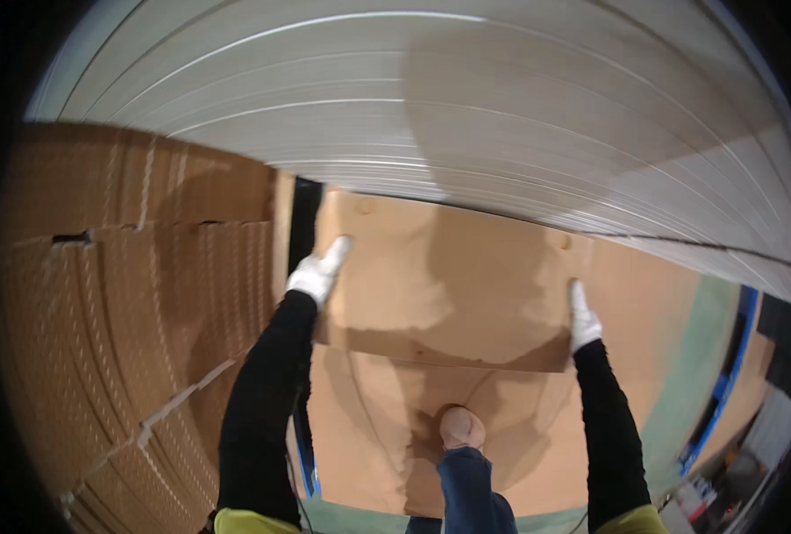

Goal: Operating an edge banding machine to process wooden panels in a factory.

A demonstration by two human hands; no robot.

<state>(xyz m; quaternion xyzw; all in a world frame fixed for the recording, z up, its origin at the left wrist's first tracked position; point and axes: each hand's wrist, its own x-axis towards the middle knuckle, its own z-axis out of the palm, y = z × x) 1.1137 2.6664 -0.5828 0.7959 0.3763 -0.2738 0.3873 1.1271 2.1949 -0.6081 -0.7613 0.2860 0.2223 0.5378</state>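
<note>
A wide, flat tan cardboard sheet (386,276) spans the space between my hands, with a small round mark near each far corner. My left hand (320,271), in a white glove, grips its left edge with the thumb laid on top. At the opposite edge my right hand (583,319), also gloved in white, is closed on the sheet with its thumb pointing away from me. The fingers beneath the sheet are hidden. Its far edge lies close to the pale ribbed wall (538,116).
Tall stacks of corrugated cardboard (128,311) stand close on the left. My foot (462,429) is on a tan floor covering (520,445) with green borders (687,351). A blue-edged strip (725,383) runs along the right, with assorted items (707,498) at the lower right.
</note>
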